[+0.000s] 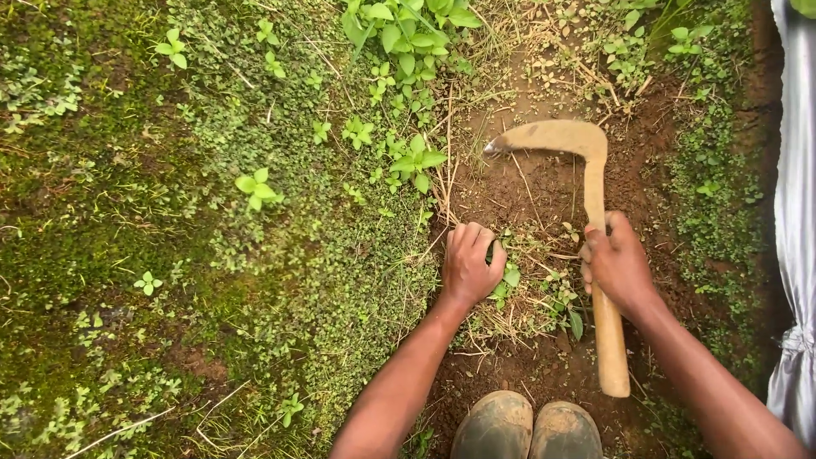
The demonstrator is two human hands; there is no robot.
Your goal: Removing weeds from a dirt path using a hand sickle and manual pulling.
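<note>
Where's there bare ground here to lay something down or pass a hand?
Bare soil lies under the sickle's curved blade, between the dry grass stalks and the wooden handle. A smaller bare strip sits ahead of the muddy boots. Left is crowded with ground-cover weeds; the left hand grips a leafy clump, and the right hand holds the handle.

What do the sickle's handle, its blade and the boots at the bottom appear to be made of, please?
Sickle handle: pale, smooth, matt, probably bare wood.
Blade: likely metal, dull and coated with brown soil, only its tip glinting.
Boots: rounded, seamless toes suggest rubber, mud-smeared.
</note>
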